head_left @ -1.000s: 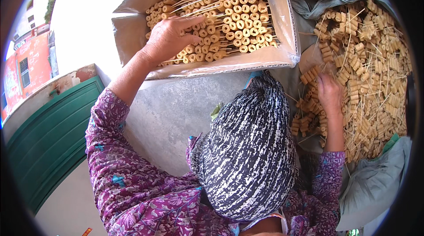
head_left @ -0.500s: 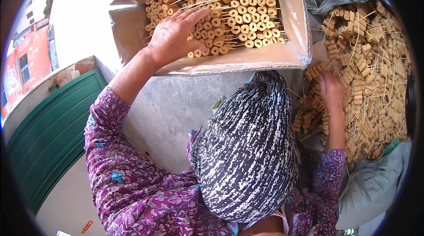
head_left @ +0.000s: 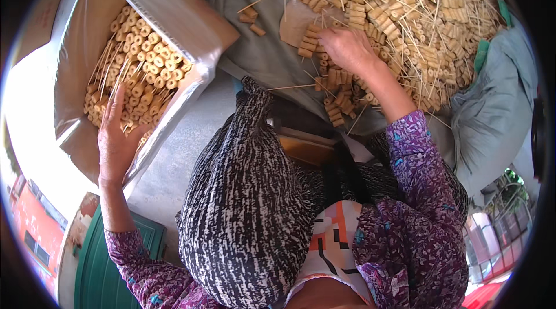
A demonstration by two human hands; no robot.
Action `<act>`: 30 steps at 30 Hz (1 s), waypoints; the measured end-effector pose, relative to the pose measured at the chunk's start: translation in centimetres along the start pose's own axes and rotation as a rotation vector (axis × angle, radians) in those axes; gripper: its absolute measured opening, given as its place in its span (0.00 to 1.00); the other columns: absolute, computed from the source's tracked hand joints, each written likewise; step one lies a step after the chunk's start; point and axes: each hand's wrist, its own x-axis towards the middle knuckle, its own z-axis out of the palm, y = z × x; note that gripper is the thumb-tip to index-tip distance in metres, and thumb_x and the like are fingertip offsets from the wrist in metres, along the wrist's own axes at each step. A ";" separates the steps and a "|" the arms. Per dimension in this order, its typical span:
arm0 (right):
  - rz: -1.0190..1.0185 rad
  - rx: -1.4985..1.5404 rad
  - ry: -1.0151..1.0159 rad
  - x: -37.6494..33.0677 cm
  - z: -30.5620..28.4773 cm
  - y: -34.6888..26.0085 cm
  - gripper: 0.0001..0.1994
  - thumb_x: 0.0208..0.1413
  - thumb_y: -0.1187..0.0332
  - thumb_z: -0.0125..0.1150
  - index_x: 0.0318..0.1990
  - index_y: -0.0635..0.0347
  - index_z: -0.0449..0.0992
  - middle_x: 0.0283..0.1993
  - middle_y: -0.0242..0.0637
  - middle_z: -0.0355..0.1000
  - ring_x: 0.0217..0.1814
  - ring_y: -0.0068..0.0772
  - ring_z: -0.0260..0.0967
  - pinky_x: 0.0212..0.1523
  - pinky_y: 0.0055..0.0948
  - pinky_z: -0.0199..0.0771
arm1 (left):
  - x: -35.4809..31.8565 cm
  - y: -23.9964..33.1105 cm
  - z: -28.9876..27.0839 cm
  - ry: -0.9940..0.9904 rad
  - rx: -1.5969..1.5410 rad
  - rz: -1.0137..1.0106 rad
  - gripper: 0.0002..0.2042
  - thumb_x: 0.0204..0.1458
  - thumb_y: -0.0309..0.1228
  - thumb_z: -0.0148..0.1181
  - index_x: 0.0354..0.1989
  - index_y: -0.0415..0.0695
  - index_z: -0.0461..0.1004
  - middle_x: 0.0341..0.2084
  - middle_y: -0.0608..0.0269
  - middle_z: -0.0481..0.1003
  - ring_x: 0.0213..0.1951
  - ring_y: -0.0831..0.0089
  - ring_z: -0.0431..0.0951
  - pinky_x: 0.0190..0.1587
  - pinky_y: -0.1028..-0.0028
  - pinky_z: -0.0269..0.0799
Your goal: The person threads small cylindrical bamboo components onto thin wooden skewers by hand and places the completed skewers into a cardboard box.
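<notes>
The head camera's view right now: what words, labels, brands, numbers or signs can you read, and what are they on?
None can be read.
Open cardboard box: no lettering visible on the sides in view.
Brown panel at the upper left edge: a faint reddish mark, too blurred to read.
White printed top: orange and black shapes, no lettering I can make out.

Creased grey-green fabric sheet point(head_left: 246, 57): bears a broad heap of tan, ridged, tube-shaped pieces point(head_left: 452, 11) with thin pale sticks; at left, carries a few small strays point(head_left: 257, 29) and a flat brown piece point(head_left: 293, 19).
</notes>
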 end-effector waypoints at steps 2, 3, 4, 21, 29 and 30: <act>0.094 0.054 0.023 0.0 -0.3 0.9 0.05 0.58 0.71 0.57 0.34 0.59 0.78 0.31 0.42 0.77 0.28 0.38 0.76 0.26 0.33 0.81 | 0.2 1.1 -1.0 -0.048 -0.072 -0.072 0.42 0.40 0.23 0.66 0.69 0.48 0.57 0.63 0.51 0.64 0.64 0.58 0.63 0.65 0.64 0.59; 0.158 0.077 0.036 -0.2 -1.0 1.5 0.05 0.58 0.70 0.58 0.35 0.59 0.78 0.31 0.41 0.78 0.27 0.37 0.76 0.25 0.31 0.81 | 0.4 1.7 -1.2 -0.076 -0.133 -0.125 0.41 0.41 0.22 0.65 0.69 0.48 0.57 0.64 0.51 0.63 0.65 0.59 0.63 0.66 0.66 0.58; 0.165 0.045 0.062 -0.4 -1.2 2.3 0.05 0.59 0.68 0.57 0.37 0.56 0.78 0.34 0.40 0.78 0.28 0.36 0.76 0.28 0.30 0.81 | 0.4 1.8 -1.6 -0.110 -0.179 -0.135 0.41 0.41 0.20 0.63 0.69 0.48 0.56 0.64 0.51 0.63 0.66 0.61 0.62 0.66 0.66 0.57; 0.324 -0.069 0.157 5.2 3.5 -1.1 0.22 0.52 0.70 0.59 0.56 0.57 0.69 0.58 0.39 0.68 0.57 0.43 0.68 0.49 0.36 0.75 | -0.3 15.5 -1.8 -0.234 -1.032 0.855 0.35 0.51 0.35 0.65 0.65 0.31 0.58 0.56 0.38 0.69 0.57 0.51 0.72 0.60 0.56 0.66; 0.486 -0.202 -0.105 7.6 3.7 0.9 0.18 0.52 0.70 0.56 0.52 0.63 0.72 0.47 0.43 0.75 0.51 0.43 0.72 0.46 0.39 0.75 | 8.0 16.1 15.3 -0.811 -1.083 0.300 0.29 0.57 0.36 0.61 0.65 0.40 0.61 0.58 0.54 0.69 0.56 0.64 0.72 0.58 0.65 0.68; 0.505 -0.133 -0.137 7.6 2.6 0.3 0.17 0.53 0.69 0.56 0.50 0.64 0.73 0.44 0.44 0.76 0.49 0.43 0.73 0.45 0.39 0.75 | 8.6 15.4 16.2 -0.788 -1.125 0.197 0.28 0.58 0.36 0.60 0.65 0.40 0.61 0.57 0.54 0.70 0.56 0.65 0.72 0.57 0.66 0.69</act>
